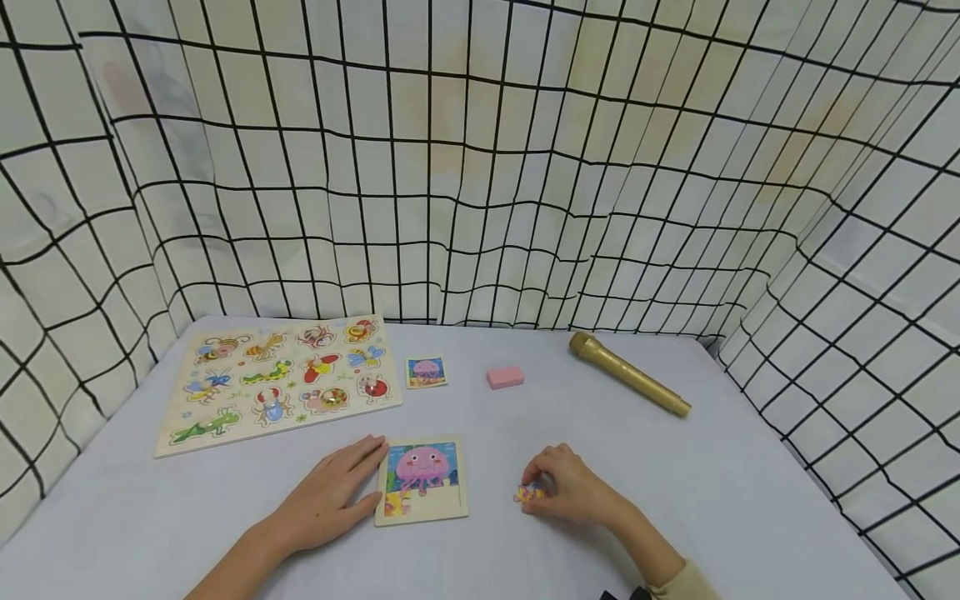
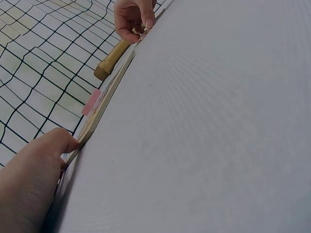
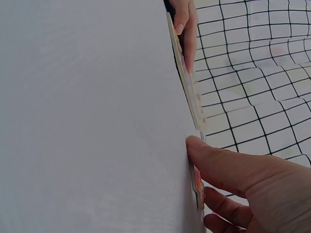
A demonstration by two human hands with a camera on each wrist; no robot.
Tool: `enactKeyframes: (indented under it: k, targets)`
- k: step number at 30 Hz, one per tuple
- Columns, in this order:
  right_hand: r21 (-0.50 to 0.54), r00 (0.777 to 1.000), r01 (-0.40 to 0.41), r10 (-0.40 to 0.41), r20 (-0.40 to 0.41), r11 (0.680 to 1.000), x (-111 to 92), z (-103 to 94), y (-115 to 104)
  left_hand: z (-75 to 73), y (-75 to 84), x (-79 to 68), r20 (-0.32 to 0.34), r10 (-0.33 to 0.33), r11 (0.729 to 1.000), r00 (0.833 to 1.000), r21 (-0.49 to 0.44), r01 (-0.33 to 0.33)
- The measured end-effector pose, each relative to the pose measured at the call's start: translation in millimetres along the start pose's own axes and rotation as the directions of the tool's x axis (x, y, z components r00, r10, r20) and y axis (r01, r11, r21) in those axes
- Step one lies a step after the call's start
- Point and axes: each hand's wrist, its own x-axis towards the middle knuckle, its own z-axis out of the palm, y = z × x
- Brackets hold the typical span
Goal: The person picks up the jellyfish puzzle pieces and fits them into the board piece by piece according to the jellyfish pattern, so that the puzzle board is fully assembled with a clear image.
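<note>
A small square jigsaw board (image 1: 442, 507) with a pink jellyfish picture lies on the table, its lower right part showing bare wood. Against its left edge rests my left hand (image 1: 330, 500), fingers stretched out towards the upper left corner and thumb lower down. In the left wrist view the thumb (image 2: 60, 141) touches the board's edge (image 2: 104, 104). To the right of the board, my right hand (image 1: 573, 487) pinches a small yellow and pink puzzle piece (image 1: 529, 493) between thumb and fingers. That piece (image 3: 198, 187) appears edge-on in the right wrist view, partly covered by the fingers.
A large wooden insect puzzle (image 1: 281, 417) lies at the back left. Beside it are a small jellyfish picture card (image 1: 426, 372) and a pink block (image 1: 505, 377). A gold microphone-shaped stick (image 1: 630, 375) lies at the back right. Black netting over white cloth (image 1: 450, 208) surrounds the table.
</note>
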Motion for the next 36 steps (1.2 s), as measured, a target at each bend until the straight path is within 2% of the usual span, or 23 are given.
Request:
enactKeyframes:
  k: [5, 13, 22, 28, 36]
  targets:
    - [0.045, 1.0, -0.004, 0.003, 0.003, 0.999, -0.1, 0.1, -1.1, 0.5, 0.2, -0.5, 0.0, 0.001, 1.0, 1.0, 0.0, -0.001]
    - [0.216, 0.999, -0.008, 0.0, 0.037, 0.976, 2.0, 1.7, -2.5, 0.7, -0.7, -1.4, 0.001, -0.001, 1.0, 1.0, -0.003, 0.001]
    - [0.256, 0.999, 0.015, -0.024, 0.032, 0.966, 4.2, 4.6, -1.8, 0.6, 0.0, -1.6, 0.006, -0.01, 1.0, 1.0, -0.003, 0.01]
    - [0.249, 0.999, 0.045, -0.046, -0.003, 0.967, 8.1, 6.5, -4.2, 0.3, 0.0, -0.6, 0.007, -0.006, 1.0, 1.0, -0.003, 0.006]
    - [0.255, 0.999, 0.034, -0.041, 0.022, 0.966, 15.1, 4.5, -11.9, -0.1, -0.6, 0.6, 0.011, -0.006, 1.0, 1.0, -0.004, 0.006]
